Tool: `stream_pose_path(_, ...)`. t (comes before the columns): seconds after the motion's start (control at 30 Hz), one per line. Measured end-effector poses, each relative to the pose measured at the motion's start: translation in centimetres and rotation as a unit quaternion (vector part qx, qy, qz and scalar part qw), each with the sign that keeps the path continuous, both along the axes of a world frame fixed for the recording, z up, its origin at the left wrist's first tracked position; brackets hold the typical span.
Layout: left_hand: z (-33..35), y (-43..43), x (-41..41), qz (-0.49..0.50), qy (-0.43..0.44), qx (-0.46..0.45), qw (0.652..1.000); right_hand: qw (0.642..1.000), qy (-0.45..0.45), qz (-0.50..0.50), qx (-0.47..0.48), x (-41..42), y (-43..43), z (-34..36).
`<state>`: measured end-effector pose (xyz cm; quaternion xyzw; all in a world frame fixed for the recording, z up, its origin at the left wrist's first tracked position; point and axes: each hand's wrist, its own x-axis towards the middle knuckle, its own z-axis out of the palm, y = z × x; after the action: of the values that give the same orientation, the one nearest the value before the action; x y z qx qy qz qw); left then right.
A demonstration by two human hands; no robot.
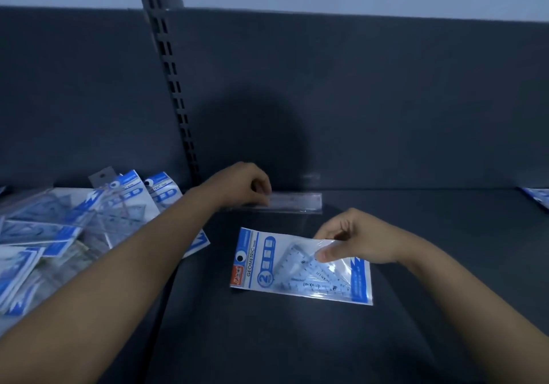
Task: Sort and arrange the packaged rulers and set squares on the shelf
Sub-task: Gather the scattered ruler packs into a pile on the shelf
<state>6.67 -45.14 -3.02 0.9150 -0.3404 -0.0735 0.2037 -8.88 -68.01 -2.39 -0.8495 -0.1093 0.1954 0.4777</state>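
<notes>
Head view of a dark shelf [416,264] seen from the front, with its back panel [386,101] and a slotted upright [169,80] at 11 o'clock. The left hand [243,186], just above centre, has its fingers [261,189] curled down over the 9 o'clock end of a clear ruler pack [297,200]. The pack runs from 9 to 3 o'clock along the rear of the shelf, close to the back panel, and most of its length projects beyond the fingers toward 3 o'clock. Whether it stands on edge or leans cannot be told. The right hand [359,239], at 4 o'clock from the left hand and apart from it, pinches a set-square pack [285,267]: the thumb [326,255] presses on the clear film and the other fingers are bent at the pack's far edge. This grip sits at the pack's 1 o'clock corner, so the body of the pack extends from the fingers toward 7 o'clock. The pack lies low on the shelf near centre, its blue-and-white header toward 9 o'clock, and is separate from the ruler pack at its 12 o'clock. A loose heap of packs [59,229] overlaps at 9 o'clock, partly under the left forearm. A lone pack [537,197] shows at the 3 o'clock edge.
</notes>
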Motion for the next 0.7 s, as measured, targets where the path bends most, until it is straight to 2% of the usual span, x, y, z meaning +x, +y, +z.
stream_pose_path(0.1, 0.1, -0.1, 0.1, 0.009, -0.041, 0.043, 0.998, 1.000, -0.003, 0.004, 0.007, 0.5, -0.4, 0.0)
stream_pose_path(0.17, 0.5, -0.7, -0.3, -0.009, -0.042, 0.001, 0.999, 1.000, 0.000, -0.001, 0.013, 0.7, -0.7, 0.2)
stream_pose_path(0.23, 1.6, -2.1, -1.3, -0.048, 0.017, -0.093, 0.994, 1.000, 0.002, -0.014, 0.017, 0.7, -1.4, 0.7)
stream_pose_path(0.3, 3.2, -4.0, -2.9, -0.099, 0.108, -0.128, 0.981, 0.999, 0.002, -0.034, 0.014, 0.5, -2.5, 1.4)
stream_pose_path(0.4, 4.8, -7.2, -4.9, -0.164, 0.196, -0.065, 0.965, 0.998, -0.020, -0.065, 0.000, -0.2, -5.1, 2.9)
stream_pose_path(0.5, 5.3, -11.3, -6.0, -0.200, 0.191, -0.033, 0.961, 0.993, -0.040, -0.107, -0.008, -1.5, -8.6, 4.1)
stream_pose_path(0.7, 5.7, -22.6, -8.0, -0.189, 0.186, -0.076, 0.961, 0.965, -0.118, -0.223, -0.076, -5.1, -20.0, 4.4)
